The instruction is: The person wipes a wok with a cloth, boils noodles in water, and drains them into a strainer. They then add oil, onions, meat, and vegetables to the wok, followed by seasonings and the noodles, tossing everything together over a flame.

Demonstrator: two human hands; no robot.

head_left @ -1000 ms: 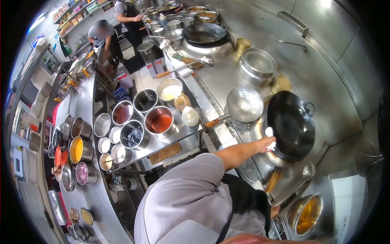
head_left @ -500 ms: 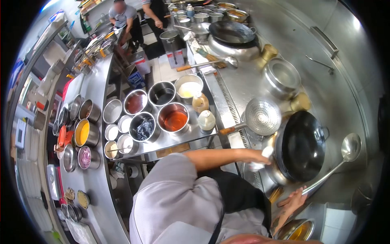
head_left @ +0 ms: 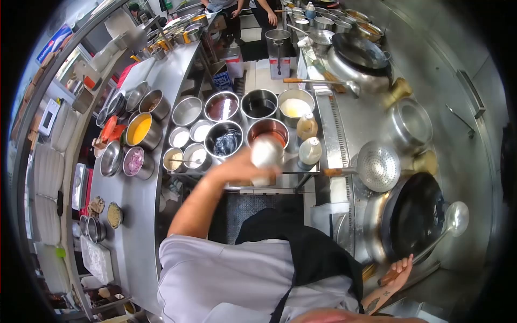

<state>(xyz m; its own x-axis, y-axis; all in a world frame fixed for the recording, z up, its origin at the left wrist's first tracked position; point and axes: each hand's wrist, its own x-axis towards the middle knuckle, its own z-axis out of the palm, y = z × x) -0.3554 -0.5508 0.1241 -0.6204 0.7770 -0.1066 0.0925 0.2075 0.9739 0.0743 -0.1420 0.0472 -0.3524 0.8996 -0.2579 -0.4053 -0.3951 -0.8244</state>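
My left hand (head_left: 245, 168) is closed around a white bottle (head_left: 266, 152), blurred by motion, just in front of the steel pot of red liquid (head_left: 271, 130). Part of that pot is hidden behind it. Two squeeze bottles, one brownish (head_left: 307, 126) and one pale (head_left: 310, 153), stand close by on the trolley's right side. At lower right, my right hand (head_left: 397, 273) grips the wooden handle of a long steel ladle (head_left: 456, 218). The ladle's bowl is beside the black wok (head_left: 414, 215), which sits tilted on the burner.
Several seasoning pots share the steel trolley (head_left: 242, 173). A perforated strainer (head_left: 378, 167) lies on the range above the wok. Along the left counter (head_left: 145, 199) are bowls and pots, including one of yellow liquid (head_left: 141, 129). Co-workers (head_left: 264, 11) stand at the far end.
My left hand has swung left with the white bottle, from beside the wok to over the trolley's front edge. The view has turned left. My right hand still has the ladle.
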